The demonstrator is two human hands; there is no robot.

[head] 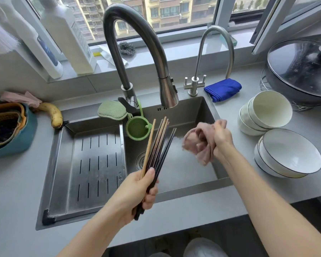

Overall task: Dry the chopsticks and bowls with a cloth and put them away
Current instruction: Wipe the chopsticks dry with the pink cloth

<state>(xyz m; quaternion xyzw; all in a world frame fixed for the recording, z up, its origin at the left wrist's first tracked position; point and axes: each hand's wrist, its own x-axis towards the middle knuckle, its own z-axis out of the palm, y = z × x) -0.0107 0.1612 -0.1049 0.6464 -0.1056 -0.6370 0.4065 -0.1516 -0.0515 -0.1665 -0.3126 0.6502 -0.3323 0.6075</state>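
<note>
My left hand [137, 191] grips a bundle of several chopsticks [158, 145], light wood and dark ones, fanned upward over the steel sink [174, 188]. To the right of their tips, apart from them, my right hand [221, 138] holds a bunched pink cloth [197, 143] above the sink basin. On the counter to the right stand two stacks of white bowls: a tilted stack of plain bowls [267, 112] at the back and a stack of dark-rimmed bowls [289, 153] in front.
A tall pull-down faucet [137, 49] arches over the sink, with a smaller tap [195, 84] and a folded blue cloth [223, 89] behind. A slotted drain tray [93, 169] fills the sink's left half. A lidded pot [300, 71] sits far right; a banana [52, 113] and teal basket [9, 130] sit left.
</note>
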